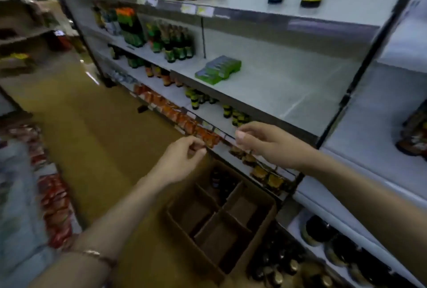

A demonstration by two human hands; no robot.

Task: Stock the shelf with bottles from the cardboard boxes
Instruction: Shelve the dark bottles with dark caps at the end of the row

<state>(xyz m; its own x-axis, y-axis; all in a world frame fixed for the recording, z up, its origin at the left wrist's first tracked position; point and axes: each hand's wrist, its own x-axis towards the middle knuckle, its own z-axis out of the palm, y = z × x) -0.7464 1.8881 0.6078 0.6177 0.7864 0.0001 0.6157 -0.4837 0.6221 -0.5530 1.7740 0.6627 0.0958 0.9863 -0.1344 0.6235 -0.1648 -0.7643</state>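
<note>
Shelf beside brown aisle floor

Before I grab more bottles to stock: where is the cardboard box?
Head view, bottom centre: the cardboard box sits on the floor against the shelf unit, below both hands, its dividers mostly empty.

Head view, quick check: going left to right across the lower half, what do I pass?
Red packets on the left rack → left hand → cardboard box with dividers → right hand → dark jars on the low shelf.
</note>
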